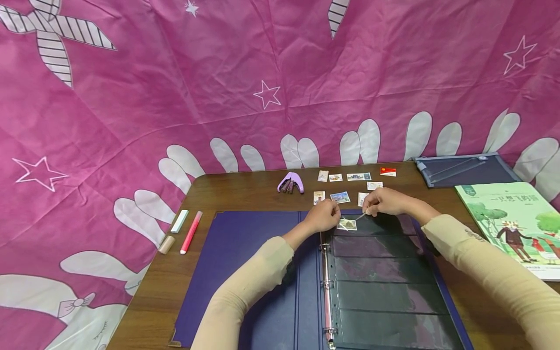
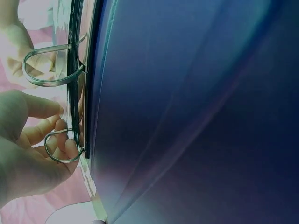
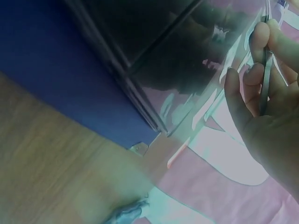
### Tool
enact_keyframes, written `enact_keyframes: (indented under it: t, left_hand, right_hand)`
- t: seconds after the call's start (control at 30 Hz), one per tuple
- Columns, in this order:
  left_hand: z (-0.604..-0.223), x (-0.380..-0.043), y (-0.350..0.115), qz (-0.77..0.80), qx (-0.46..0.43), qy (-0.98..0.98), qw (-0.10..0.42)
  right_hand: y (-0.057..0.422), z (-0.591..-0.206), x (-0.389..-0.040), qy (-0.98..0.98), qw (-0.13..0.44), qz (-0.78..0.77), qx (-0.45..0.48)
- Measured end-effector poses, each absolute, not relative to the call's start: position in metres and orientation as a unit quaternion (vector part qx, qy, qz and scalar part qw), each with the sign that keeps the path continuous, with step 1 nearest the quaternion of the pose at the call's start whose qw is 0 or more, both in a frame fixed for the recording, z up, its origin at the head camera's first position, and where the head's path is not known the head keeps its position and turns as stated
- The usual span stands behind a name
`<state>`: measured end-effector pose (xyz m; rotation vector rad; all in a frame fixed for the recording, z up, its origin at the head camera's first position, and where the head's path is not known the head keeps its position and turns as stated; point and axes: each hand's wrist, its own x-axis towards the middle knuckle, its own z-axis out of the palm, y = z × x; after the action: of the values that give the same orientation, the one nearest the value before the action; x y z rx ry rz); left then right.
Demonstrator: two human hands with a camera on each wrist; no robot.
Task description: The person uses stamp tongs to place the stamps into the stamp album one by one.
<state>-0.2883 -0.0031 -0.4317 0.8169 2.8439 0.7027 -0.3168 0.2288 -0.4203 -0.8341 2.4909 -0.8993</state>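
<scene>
A blue ring binder [image 1: 253,262] lies spread on the table, with a black pocket page [image 1: 385,270] on its right side. At the page's top left lies a small stamp [image 1: 347,224]. My right hand [image 1: 385,201] pinches slim metal tweezers [image 3: 265,88], their tips close to the stamp's right side. Just left of the stamp is my left hand [image 1: 323,216], fingers bent, at the page's upper edge. In the left wrist view its thumb and fingertips lie beside a metal ring [image 2: 64,161]; whether they pinch the page is unclear.
Several loose stamps [image 1: 340,197] lie beyond the binder, near a purple hole punch or clip [image 1: 290,183]. A red marker [image 1: 191,232] and an eraser-like block [image 1: 179,221] are left. A zip pouch [image 1: 468,169] and green picture book [image 1: 516,223] are right.
</scene>
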Motion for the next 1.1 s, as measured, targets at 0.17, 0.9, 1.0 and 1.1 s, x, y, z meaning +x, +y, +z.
enact_keyframes:
  t: [0.17, 0.9, 1.0, 1.1]
  left_hand:
    - [-0.432, -0.289, -0.003, 0.233, 0.266, 0.934, 0.055]
    - [-0.44, -0.287, 0.0, 0.207, 0.28, 0.936, 0.047]
    - [-0.441, -0.286, 0.0, 0.194, 0.28, 0.939, 0.05]
    - [-0.441, -0.286, -0.001, 0.18, 0.281, 0.941, 0.054]
  right_hand:
    - [0.226, -0.421, -0.317, 0.894, 0.169, -0.309, -0.277]
    - [0.253, -0.415, -0.312, 0.925, 0.101, -0.292, -0.223]
    - [0.262, -0.414, -0.31, 0.939, 0.048, -0.29, -0.18]
    - [0.269, -0.415, -0.308, 0.952, 0.016, -0.275, -0.135]
